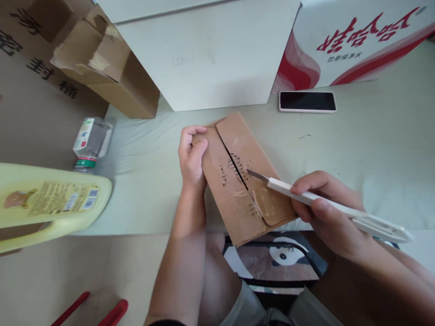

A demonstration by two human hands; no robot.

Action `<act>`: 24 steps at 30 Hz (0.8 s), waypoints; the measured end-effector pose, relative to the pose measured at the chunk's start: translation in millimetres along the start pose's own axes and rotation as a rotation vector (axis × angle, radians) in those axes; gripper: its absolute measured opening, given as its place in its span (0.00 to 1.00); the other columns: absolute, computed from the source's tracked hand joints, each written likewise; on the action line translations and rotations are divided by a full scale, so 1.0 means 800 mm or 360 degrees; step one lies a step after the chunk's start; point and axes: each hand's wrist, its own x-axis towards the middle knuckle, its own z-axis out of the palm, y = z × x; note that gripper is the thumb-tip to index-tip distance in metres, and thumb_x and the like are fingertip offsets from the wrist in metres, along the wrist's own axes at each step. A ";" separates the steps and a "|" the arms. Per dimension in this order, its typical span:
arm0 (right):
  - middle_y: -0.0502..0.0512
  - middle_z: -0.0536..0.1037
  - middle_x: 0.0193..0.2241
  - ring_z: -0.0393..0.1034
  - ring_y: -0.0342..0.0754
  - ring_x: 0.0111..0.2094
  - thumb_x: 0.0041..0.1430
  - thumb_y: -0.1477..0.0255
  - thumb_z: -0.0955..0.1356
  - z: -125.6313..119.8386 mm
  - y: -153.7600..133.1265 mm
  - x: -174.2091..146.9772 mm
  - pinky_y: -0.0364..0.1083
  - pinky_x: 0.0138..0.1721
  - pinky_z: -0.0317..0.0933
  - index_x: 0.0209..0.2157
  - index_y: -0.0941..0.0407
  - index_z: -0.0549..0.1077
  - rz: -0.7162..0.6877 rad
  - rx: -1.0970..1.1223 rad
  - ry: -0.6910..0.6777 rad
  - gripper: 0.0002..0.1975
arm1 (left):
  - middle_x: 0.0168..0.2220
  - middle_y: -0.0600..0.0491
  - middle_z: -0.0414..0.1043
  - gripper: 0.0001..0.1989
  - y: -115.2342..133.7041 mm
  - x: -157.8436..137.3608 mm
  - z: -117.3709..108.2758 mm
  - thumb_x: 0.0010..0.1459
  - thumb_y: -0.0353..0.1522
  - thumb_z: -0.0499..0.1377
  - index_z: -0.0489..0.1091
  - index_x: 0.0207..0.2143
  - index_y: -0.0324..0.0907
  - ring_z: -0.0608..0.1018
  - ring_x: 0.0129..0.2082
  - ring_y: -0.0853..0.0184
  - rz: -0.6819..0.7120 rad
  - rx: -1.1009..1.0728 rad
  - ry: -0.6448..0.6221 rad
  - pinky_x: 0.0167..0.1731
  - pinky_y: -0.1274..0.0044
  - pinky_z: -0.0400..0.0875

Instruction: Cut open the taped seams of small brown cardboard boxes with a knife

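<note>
A small brown cardboard box is tilted in front of me, a dark slit running between its two top flaps. My left hand grips its upper left edge, thumb on the top face and fingers round the side. In my right hand is a white utility knife, its blade out and pointing left. The blade tip is over the right flap, just beside the slit; whether it touches the cardboard I cannot tell. Black scuffs and torn patches mark the box around the slit.
Behind stand a white box, a red and white carton and an open brown carton. A phone lies at back right. On the left are a clear plastic bottle and a yellow jug. Red handles show at lower left.
</note>
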 end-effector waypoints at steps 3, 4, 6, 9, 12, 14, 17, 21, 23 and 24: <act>0.45 0.64 0.19 0.54 0.41 0.19 0.71 0.62 0.64 0.000 0.000 0.000 0.43 0.20 0.48 0.44 0.50 0.74 -0.0012 -0.0001 -0.0013 0.10 | 0.33 0.54 0.69 0.18 0.001 0.000 0.002 0.51 0.48 0.68 0.72 0.35 0.46 0.70 0.30 0.68 0.0013 -0.0001 0.0009 0.29 0.76 0.64; 0.45 0.64 0.19 0.54 0.41 0.19 0.71 0.62 0.64 0.000 0.000 0.000 0.43 0.20 0.48 0.44 0.50 0.74 -0.0011 0.0000 -0.0014 0.10 | 0.33 0.54 0.69 0.18 0.001 0.000 0.002 0.51 0.47 0.68 0.72 0.35 0.46 0.70 0.30 0.68 0.0013 -0.0002 0.0014 0.29 0.76 0.64; 0.45 0.64 0.19 0.54 0.41 0.19 0.71 0.62 0.64 -0.001 0.002 -0.001 0.43 0.20 0.48 0.44 0.51 0.74 -0.0005 0.0001 -0.0008 0.10 | 0.32 0.54 0.69 0.18 0.001 0.000 0.002 0.52 0.47 0.68 0.72 0.35 0.46 0.70 0.30 0.68 0.0009 -0.0010 0.0016 0.29 0.76 0.63; 0.45 0.65 0.19 0.54 0.41 0.19 0.71 0.62 0.64 -0.002 0.004 -0.003 0.43 0.19 0.48 0.44 0.50 0.74 -0.0001 -0.0009 -0.0003 0.10 | 0.32 0.54 0.69 0.17 0.001 0.000 0.002 0.52 0.47 0.68 0.72 0.35 0.45 0.70 0.30 0.68 0.0001 -0.0031 -0.0001 0.29 0.76 0.62; 0.45 0.64 0.19 0.53 0.41 0.19 0.71 0.62 0.64 -0.001 0.003 -0.003 0.43 0.19 0.47 0.44 0.50 0.74 0.0007 0.0009 0.0004 0.10 | 0.32 0.54 0.69 0.16 -0.001 -0.001 0.001 0.52 0.44 0.69 0.72 0.35 0.45 0.70 0.31 0.67 -0.0005 -0.0057 0.0011 0.30 0.75 0.63; 0.45 0.64 0.18 0.52 0.41 0.18 0.71 0.62 0.64 0.000 0.002 -0.003 0.44 0.18 0.47 0.44 0.50 0.75 0.0009 0.0034 0.0010 0.09 | 0.33 0.53 0.70 0.15 -0.002 -0.001 0.000 0.52 0.44 0.68 0.72 0.36 0.45 0.71 0.31 0.67 -0.0008 -0.0053 -0.0003 0.31 0.75 0.64; 0.45 0.63 0.18 0.51 0.42 0.18 0.70 0.62 0.65 0.001 0.001 -0.002 0.44 0.18 0.48 0.44 0.49 0.75 0.0011 0.0076 0.0010 0.09 | 0.34 0.53 0.70 0.16 -0.003 -0.001 0.000 0.54 0.45 0.67 0.71 0.37 0.45 0.72 0.33 0.66 -0.0005 -0.0033 -0.0039 0.33 0.74 0.66; 0.45 0.63 0.18 0.50 0.41 0.17 0.70 0.63 0.65 0.002 0.003 0.000 0.44 0.18 0.48 0.44 0.49 0.75 0.0028 0.0140 0.0028 0.09 | 0.34 0.53 0.68 0.18 -0.001 -0.001 0.001 0.53 0.46 0.68 0.70 0.37 0.45 0.73 0.35 0.65 0.0008 -0.0066 -0.0046 0.35 0.74 0.66; 0.45 0.63 0.17 0.50 0.41 0.17 0.70 0.63 0.65 0.002 0.003 0.001 0.44 0.18 0.48 0.43 0.49 0.75 0.0035 0.0166 0.0040 0.09 | 0.33 0.54 0.68 0.18 0.000 -0.001 0.002 0.53 0.47 0.68 0.70 0.36 0.45 0.73 0.35 0.65 0.0007 -0.0069 -0.0047 0.34 0.74 0.66; 0.45 0.62 0.17 0.50 0.41 0.17 0.69 0.63 0.65 0.002 0.003 0.002 0.44 0.18 0.47 0.43 0.50 0.75 0.0038 0.0172 0.0043 0.09 | 0.33 0.54 0.68 0.18 0.000 -0.001 0.002 0.52 0.47 0.68 0.70 0.36 0.45 0.73 0.34 0.66 0.0009 -0.0061 -0.0046 0.34 0.75 0.66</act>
